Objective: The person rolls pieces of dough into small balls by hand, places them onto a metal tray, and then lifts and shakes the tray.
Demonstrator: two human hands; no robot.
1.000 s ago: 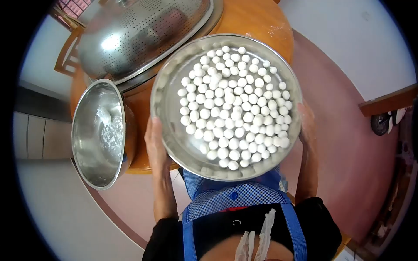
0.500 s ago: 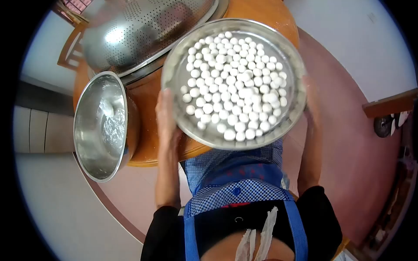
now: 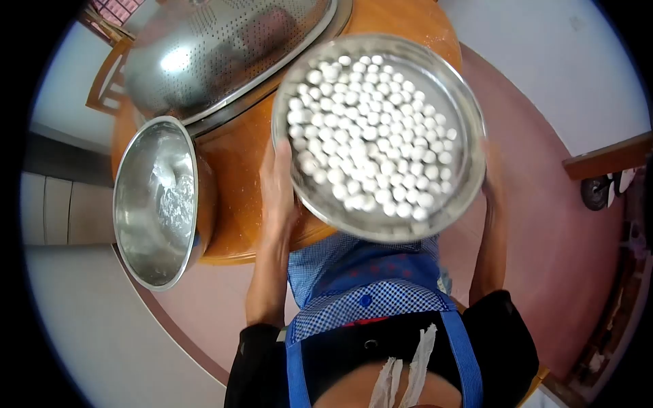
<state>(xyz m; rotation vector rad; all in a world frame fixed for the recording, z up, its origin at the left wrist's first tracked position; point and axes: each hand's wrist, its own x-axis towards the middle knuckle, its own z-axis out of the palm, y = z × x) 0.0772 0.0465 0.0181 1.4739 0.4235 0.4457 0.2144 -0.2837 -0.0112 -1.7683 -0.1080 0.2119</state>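
Note:
A round metal tray (image 3: 454, 197) is held up over the front edge of the table, between my two hands. Many small white dough balls (image 3: 381, 146) are spread across it, somewhat smeared by motion. My left hand (image 3: 277, 182) grips the left rim, its fingers partly hidden behind the tray. On the opposite side my right hand (image 3: 492, 170) holds the right rim, blurred and mostly behind the edge. Left of my left arm stands a deep metal bowl (image 3: 136, 234) with whitish residue inside.
The round wooden table (image 3: 235, 163) lies under the tray. A large perforated metal colander (image 3: 224, 58) rests upside down at the back left. Behind it on the left stands a wooden chair (image 3: 107, 81). A dark wooden piece (image 3: 605, 158) juts in at the far right.
The tray has shifted slightly right and down with both hands. The dough balls have rolled toward the tray's left side, leaving more bare metal at the upper right.

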